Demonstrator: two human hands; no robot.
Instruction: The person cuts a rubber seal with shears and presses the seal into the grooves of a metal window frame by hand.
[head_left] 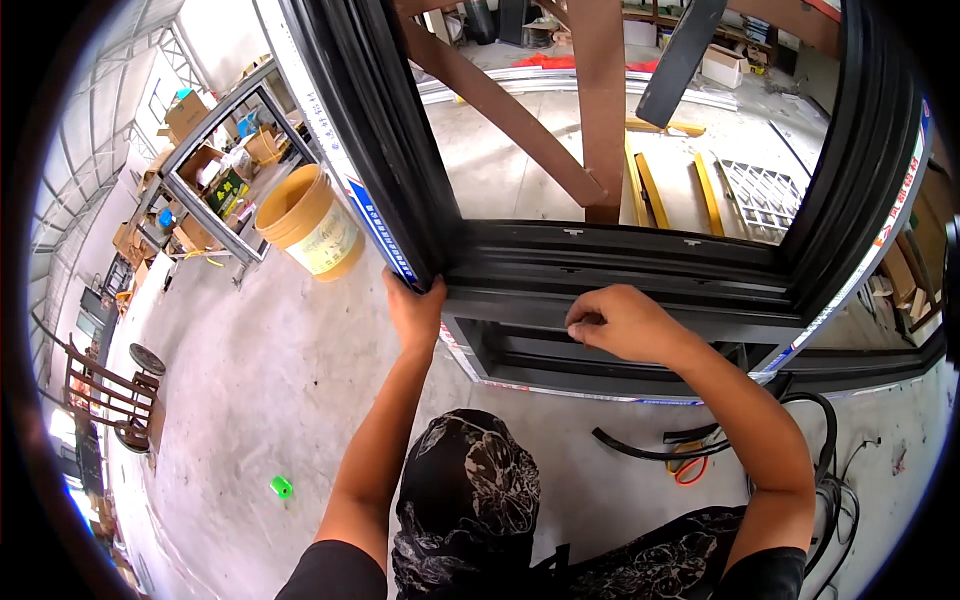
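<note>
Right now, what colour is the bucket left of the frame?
Yellow-tan bucket with a pale label; head view shows it best.
</note>
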